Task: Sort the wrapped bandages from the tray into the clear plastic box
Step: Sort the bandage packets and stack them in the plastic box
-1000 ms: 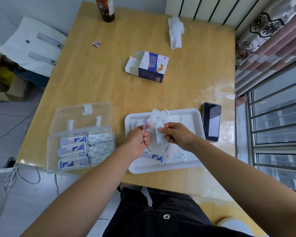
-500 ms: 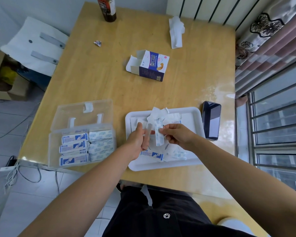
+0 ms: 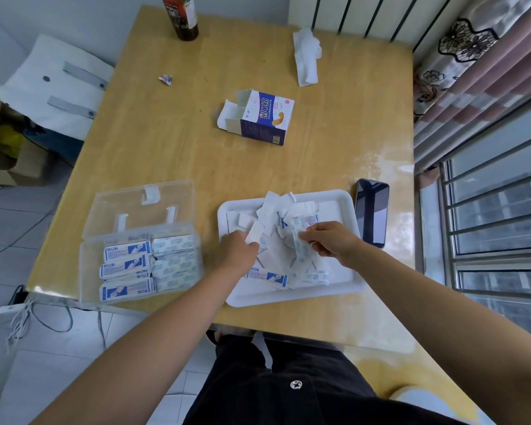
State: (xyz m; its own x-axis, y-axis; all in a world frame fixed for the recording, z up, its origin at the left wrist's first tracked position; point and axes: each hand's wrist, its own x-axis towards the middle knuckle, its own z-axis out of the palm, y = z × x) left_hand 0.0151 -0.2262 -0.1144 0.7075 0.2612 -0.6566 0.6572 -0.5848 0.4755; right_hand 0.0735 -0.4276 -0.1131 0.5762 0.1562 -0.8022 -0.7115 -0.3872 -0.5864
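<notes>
Wood is showing pale yellow across the wide surface (image 3: 181, 142) that is carrying everything. At its near left edge the clear plastic box with a hinged lid (image 3: 86, 271) is standing open. Sorted bandages (image 3: 126, 251) are lying flat inside it in two columns, blue-printed ones on the left and paler ones on the right. Just beside it, to the right, the white rectangular plastic tray (image 3: 288, 297) is holding a loose, overlapping heap of wrapped bandages (image 3: 267, 276), so the sorting is, by my judgement, running only partway. Both hands are working above that heap. The left hand (image 3: 238, 250) is pinching a plain white bandage strip (image 3: 255, 231) that is pointing up and away. The right hand (image 3: 331, 237) is pinching a pale printed bandage strip (image 3: 301, 250) that is hanging down from its fingertips. Each grip is narrow and closed on its own strip. The step in hand is looking like picking pieces out and telling them apart by wrapper. The next move is probably calling for carrying each strip left across the tray rim, laying it flat on the matching column, and loosening the grip only once the strip is inside the box.
</notes>
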